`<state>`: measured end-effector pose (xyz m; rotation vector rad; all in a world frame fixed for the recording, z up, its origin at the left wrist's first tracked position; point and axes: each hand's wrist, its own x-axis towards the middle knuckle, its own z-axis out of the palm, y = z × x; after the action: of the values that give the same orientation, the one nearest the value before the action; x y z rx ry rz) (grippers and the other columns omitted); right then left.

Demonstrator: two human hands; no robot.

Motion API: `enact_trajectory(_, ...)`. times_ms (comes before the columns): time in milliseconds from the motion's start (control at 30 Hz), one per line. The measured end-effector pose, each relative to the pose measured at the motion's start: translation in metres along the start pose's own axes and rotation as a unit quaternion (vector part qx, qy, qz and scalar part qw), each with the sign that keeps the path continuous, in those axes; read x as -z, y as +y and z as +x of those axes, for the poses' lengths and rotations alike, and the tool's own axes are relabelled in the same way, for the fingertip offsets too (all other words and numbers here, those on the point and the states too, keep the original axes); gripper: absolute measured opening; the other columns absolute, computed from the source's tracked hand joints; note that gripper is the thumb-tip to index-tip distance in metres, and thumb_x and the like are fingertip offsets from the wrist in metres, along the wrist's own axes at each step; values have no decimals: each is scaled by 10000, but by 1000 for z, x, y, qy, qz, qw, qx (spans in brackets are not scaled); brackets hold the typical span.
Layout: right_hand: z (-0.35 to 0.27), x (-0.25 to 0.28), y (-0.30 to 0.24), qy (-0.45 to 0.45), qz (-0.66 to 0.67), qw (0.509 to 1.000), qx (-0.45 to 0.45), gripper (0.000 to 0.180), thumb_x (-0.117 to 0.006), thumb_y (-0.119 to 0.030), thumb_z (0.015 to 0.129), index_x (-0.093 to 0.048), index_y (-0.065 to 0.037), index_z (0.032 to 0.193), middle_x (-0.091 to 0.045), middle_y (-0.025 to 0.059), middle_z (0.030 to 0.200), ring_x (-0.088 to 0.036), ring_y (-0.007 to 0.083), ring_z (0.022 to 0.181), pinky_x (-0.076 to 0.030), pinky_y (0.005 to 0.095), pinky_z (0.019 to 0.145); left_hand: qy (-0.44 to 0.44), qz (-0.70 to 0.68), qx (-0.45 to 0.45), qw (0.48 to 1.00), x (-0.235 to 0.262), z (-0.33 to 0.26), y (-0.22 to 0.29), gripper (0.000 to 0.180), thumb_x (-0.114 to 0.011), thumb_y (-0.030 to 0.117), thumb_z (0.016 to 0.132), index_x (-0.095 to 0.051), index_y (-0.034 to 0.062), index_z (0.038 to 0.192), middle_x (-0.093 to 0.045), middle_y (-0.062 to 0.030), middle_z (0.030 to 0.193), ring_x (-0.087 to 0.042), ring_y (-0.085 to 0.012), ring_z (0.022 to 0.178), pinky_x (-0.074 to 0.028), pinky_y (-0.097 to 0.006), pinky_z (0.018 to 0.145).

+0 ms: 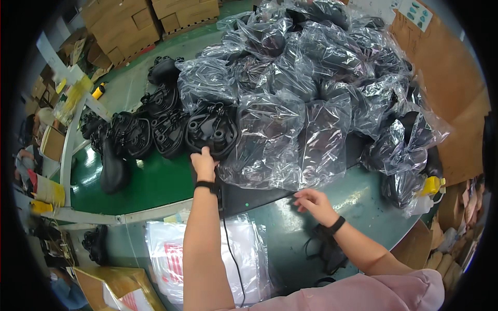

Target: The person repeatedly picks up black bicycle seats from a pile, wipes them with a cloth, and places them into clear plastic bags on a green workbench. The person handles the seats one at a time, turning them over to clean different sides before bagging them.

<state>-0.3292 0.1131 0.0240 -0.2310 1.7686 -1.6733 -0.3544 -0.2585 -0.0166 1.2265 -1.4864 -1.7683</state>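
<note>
My left hand (pixel 204 161) grips the near rim of a black bicycle saddle (pixel 212 129), thumb on top; the saddle lies upside down, its springs and underside showing. To its right, two saddles wrapped in clear plastic bags (pixel 270 140) lie side by side on a dark flat pad (pixel 249 199). My right hand (pixel 314 205) hovers beside the near edge of the bagged saddles. Its fingers are loosely bent and apart, with nothing visible between them. More bare black saddles (pixel 168 133) stand in a row left of my left hand.
A tall heap of bagged saddles (pixel 332 49) covers the table's far side. Flat plastic bags (pixel 166 254) lie near me, crossed by a black cable (pixel 233 254). A yellow-capped bottle (pixel 429 194) stands at the right edge. Cardboard boxes (pixel 122 26) are stacked behind; a cardboard panel (pixel 451 93) rises at right.
</note>
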Motion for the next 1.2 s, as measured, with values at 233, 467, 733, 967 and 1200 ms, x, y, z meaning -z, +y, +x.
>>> enact_trajectory(233, -26, -12, -46, -82, 93, 992, 14, 342, -547, -157, 920, -501, -25, 1232, -602, 125, 1084, -608, 169, 876, -505, 292, 727, 41, -45, -147, 987, 134, -122, 12, 425, -476, 209, 916, -431, -61, 1242, -516, -155, 1200, -510, -222, 1083, -396, -331, 933)
enact_trajectory(467, -51, -66, -109, -318, 37, 939, 128, 687, -691, -280, 813, -379, -55, 1382, -501, 154, 1303, -507, 194, 1150, -427, 322, 950, -84, 88, -276, 953, 208, -275, 64, 438, -409, 55, 878, -386, -37, 1306, -490, -142, 1251, -471, -225, 1163, -325, -329, 1015)
enact_trajectory(733, -158, -86, -139, -390, -254, 876, 127, 664, -722, -92, 676, -474, 19, 1281, -620, 122, 1123, -588, 167, 1004, -456, 281, 872, -123, -46, -243, 961, 238, -292, 22, 399, -485, 187, 938, -461, -37, 1267, -546, -122, 1196, -508, -207, 1128, -375, -318, 976)
enact_trajectory(967, -180, -48, -41, -179, -56, 977, 98, 662, -622, -34, 668, -446, 25, 1303, -605, 122, 1117, -565, 152, 998, -440, 272, 878, -133, 105, -103, 980, 218, -316, 8, 484, -360, 346, 988, -449, -2, 1312, -503, -143, 1292, -476, -254, 1191, -353, -343, 1002)
enact_trajectory(1200, -208, -25, -20, -26, -154, 975, 156, 687, -623, -26, 670, -417, 17, 1324, -611, 156, 1103, -595, 164, 970, -438, 262, 877, -141, 609, -266, 734, 197, -387, -97, 744, -692, 301, 763, -356, -21, 1344, -391, -270, 1312, -390, -424, 1186, -362, -461, 978)
